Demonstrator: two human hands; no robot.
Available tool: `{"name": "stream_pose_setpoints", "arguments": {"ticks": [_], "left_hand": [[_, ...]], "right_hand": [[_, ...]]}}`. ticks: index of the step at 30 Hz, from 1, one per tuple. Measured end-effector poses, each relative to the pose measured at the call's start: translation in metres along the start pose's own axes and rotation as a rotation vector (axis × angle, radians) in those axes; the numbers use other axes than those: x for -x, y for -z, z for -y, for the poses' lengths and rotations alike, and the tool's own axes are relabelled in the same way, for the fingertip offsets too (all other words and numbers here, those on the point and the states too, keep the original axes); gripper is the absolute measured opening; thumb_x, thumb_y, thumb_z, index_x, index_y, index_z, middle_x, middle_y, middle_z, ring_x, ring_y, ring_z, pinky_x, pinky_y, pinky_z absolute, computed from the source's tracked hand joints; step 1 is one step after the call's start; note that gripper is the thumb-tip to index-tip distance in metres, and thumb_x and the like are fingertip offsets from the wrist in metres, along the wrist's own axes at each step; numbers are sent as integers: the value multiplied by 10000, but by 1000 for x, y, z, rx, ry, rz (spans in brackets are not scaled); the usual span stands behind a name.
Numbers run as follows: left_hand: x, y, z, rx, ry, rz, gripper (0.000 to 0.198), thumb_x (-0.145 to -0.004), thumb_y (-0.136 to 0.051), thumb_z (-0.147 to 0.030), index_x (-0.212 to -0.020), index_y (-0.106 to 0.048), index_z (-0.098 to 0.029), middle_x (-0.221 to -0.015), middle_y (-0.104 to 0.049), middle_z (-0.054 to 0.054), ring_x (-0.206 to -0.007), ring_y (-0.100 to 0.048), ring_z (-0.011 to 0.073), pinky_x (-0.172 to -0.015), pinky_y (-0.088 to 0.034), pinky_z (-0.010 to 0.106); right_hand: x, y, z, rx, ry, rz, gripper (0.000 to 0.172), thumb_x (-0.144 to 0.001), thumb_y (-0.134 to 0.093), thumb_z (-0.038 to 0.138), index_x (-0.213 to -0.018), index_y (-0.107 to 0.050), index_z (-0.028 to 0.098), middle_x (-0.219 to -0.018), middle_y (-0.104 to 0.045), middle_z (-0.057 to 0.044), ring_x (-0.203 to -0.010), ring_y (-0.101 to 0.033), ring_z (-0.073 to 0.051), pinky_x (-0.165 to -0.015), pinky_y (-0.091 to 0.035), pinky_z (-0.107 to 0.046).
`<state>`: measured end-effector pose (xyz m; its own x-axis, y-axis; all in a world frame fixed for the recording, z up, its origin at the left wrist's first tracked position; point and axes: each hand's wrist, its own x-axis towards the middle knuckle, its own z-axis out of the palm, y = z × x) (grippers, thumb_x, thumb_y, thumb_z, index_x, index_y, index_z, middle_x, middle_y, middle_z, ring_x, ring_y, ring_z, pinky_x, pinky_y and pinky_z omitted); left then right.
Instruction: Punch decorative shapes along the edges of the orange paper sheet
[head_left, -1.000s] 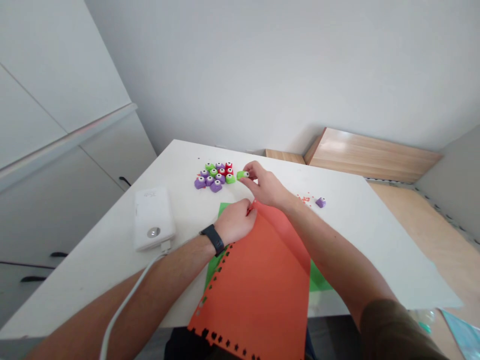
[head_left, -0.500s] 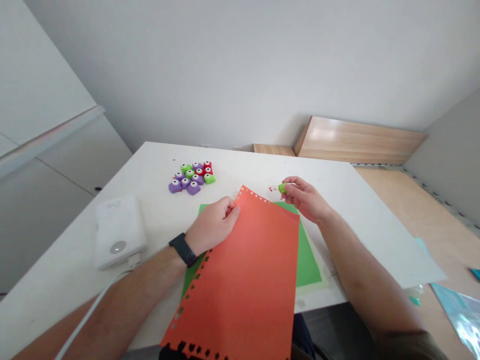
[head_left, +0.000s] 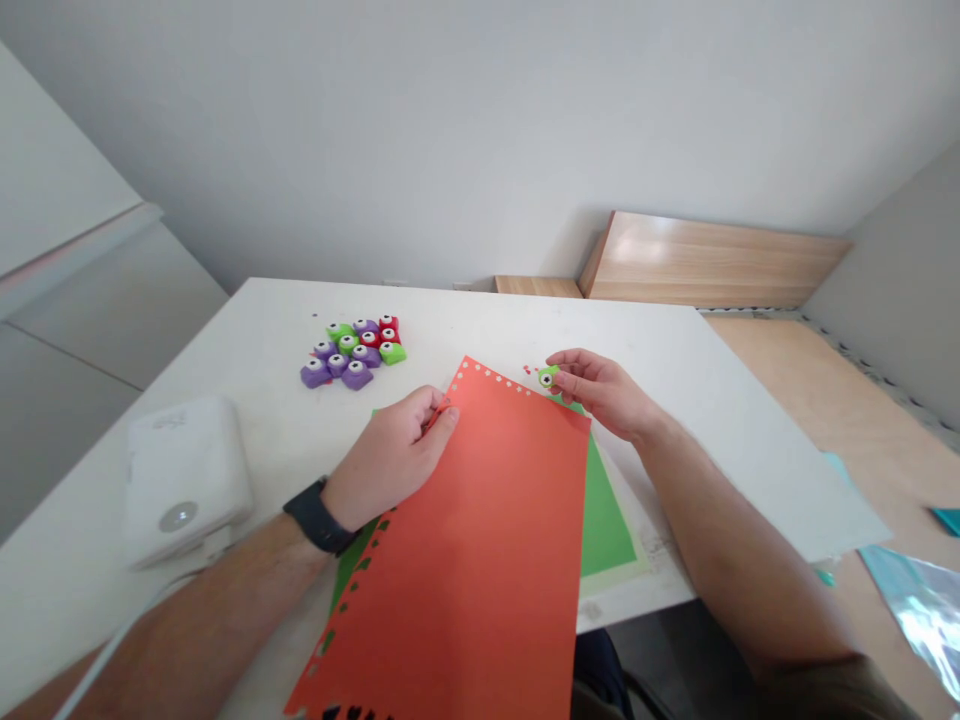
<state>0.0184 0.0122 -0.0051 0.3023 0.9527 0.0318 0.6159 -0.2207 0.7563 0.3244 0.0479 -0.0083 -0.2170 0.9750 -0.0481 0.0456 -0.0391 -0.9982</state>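
My left hand (head_left: 397, 447) pinches the left edge of a red-orange sheet of paper (head_left: 495, 520) between thumb and fingers. Small punched holes run along that sheet's left, top and bottom edges. In my right hand (head_left: 600, 387) is a small green craft punch (head_left: 548, 377), gripped by thumb and fingertips just beyond the sheet's top edge. A star-like opening shows on the punch's face. Beneath the red-orange sheet lies a green sheet (head_left: 606, 515), mostly covered. A few tiny red paper bits (head_left: 528, 370) lie on the table beside the punch.
Several purple, green and red craft punches (head_left: 352, 350) stand grouped at the back left of the white table (head_left: 465, 318). A white device (head_left: 187, 480) with a cable sits at the left. Wooden boards (head_left: 705, 262) are behind the table, and a clear plastic packet (head_left: 919, 600) is at the right.
My right hand has turned the green punch so its face with the opening shows. The view has shifted slightly. My left hand keeps hold of the sheet.
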Motion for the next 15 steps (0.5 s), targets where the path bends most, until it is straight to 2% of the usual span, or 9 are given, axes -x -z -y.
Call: {"name": "stream_pose_setpoints", "arguments": {"ticks": [8,12,15], "left_hand": [[2,-1,-4,-5,-26,0,266,-1009,-453,-446,-868,-515,-230,-671,-530,-51,-615,-479,139,-584,-314,283],[2,1,-5,-16,-28,-5,269,-1012,-453,-446,-864,-513,-229,-659,-514,-54,-613,-479,139,-594,-321,283],[3,1,-6,-16,-35,-5,272,-1016,-452,-446,-867,-514,-227,-674,-522,-53,-622,-483,137,-599,-321,284]], "right_hand": [[4,-6,4,-40,27,6,405,-715,-905,323,-1027,-668,223,-848,-662,22,-749,-588,-120,-698,-451,-270],[4,-4,3,-34,-14,23,474,-693,-914,322,-1094,-683,221,-953,-713,-17,-839,-644,-150,-786,-492,-307],[3,-1,3,-1,-27,40,441,-717,-901,344,-1090,-712,202,-966,-724,-29,-836,-651,-153,-784,-493,-307]]}}
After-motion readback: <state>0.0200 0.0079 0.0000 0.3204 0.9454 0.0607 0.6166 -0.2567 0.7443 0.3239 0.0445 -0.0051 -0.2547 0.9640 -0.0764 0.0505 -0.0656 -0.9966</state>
